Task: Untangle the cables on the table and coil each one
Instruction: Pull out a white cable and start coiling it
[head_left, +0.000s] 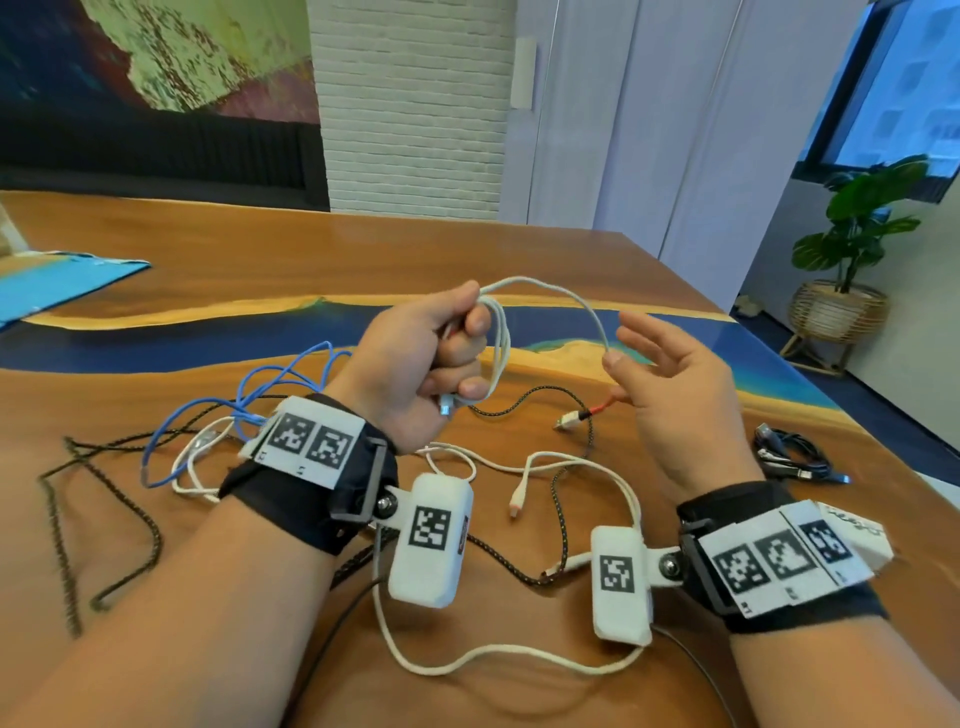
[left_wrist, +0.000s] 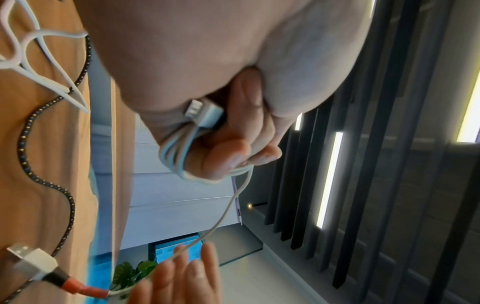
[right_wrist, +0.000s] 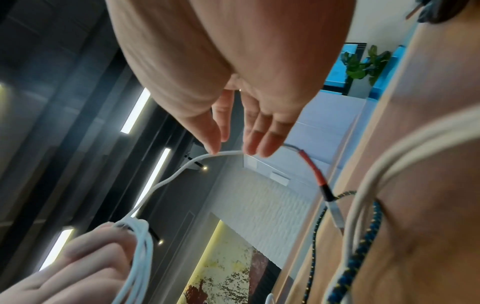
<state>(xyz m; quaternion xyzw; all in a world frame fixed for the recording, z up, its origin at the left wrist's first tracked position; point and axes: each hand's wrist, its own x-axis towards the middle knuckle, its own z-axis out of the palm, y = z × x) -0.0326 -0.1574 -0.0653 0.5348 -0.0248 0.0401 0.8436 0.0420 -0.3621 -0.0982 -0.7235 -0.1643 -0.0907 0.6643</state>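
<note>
Head view, nearest first: loose white, braided black and blue cables lie tangled on the table (head_left: 519, 249) below both wrists. Above them the left hand (head_left: 415, 358) is fisted round a bundle of loops of the white cable (head_left: 498, 343), one USB plug protruding from the bottom of the fist. The free run arcs up from the top of that fist and over to the right, ending at the right hand (head_left: 670, 395), which is spread, fingers straight, the cable only resting against a fingertip. The tail's long axis therefore runs left to right between the hands; the right hand is nearer its free end. Left wrist view alone shows the loops wrapped round the curled fingers (left_wrist: 223, 158). Farther right, a coiled black cable (head_left: 795, 457) lies apart
</note>
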